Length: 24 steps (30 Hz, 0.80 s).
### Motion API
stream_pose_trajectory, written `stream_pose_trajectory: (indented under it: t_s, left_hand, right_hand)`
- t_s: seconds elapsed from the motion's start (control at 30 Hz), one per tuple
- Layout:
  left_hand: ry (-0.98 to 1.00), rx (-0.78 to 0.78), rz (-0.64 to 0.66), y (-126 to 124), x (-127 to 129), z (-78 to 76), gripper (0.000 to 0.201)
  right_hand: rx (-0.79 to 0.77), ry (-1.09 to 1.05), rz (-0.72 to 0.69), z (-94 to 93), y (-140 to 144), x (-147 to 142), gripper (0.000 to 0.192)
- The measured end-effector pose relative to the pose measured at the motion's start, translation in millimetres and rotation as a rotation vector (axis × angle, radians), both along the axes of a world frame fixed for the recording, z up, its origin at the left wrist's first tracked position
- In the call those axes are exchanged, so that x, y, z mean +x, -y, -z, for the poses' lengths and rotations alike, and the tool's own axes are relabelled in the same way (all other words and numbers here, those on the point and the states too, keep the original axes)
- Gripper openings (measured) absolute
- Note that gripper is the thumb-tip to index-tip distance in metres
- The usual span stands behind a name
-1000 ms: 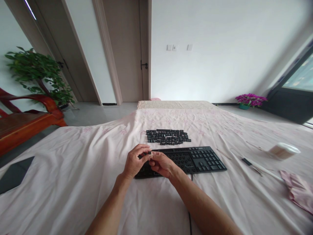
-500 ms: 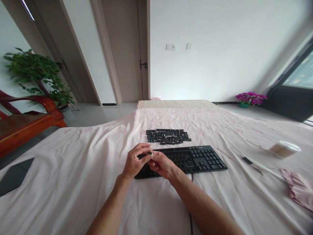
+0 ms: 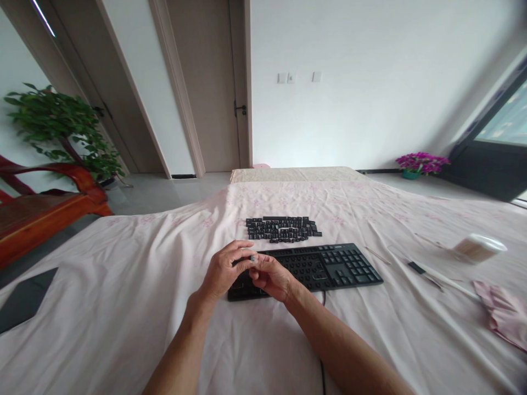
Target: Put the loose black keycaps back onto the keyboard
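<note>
Between my two hands is a small keycap [image 3: 253, 258], its greyish face showing. My left hand [image 3: 226, 269] pinches it between thumb and fingers. My right hand [image 3: 272, 274] is closed, its thumb and forefinger meeting the same keycap; whether anything else is in its fingers I cannot tell. Under both hands lies a black keyboard [image 3: 348, 269], its left part stripped of keycaps and its right part still fitted with keys. Just behind it, loose black keycaps [image 3: 284, 227] lie in rows on the pale pink cloth [image 3: 185, 351].
To the right lie a clear tub of cotton swabs [image 3: 480, 249], a single swab [image 3: 377, 255], a dark-ended brush [image 3: 416, 267] and a pink cloth [image 3: 504, 312]. A dark flat panel [image 3: 27, 296] rests at the left. The keyboard cable [image 3: 321, 367] runs toward me.
The keycap has turned in my fingers, from a dark side to a greyish one. Both hands stay in nearly the same place over the keyboard.
</note>
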<state>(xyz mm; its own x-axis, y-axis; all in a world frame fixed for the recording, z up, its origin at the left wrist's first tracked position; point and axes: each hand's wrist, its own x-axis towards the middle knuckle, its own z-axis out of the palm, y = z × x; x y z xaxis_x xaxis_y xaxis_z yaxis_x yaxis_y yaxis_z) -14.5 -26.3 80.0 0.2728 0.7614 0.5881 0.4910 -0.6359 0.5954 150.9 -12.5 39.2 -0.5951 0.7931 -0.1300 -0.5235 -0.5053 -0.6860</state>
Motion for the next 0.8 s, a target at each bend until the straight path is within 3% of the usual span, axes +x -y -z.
stream_pose_trajectory:
  t_s: [0.8]
  left_hand:
    - [0.026,-0.063,0.053,0.7,-1.8,-4.4,0.020]
  right_hand:
    - [0.062,0.057,0.034,-4.3,1.5,0.2,0.037]
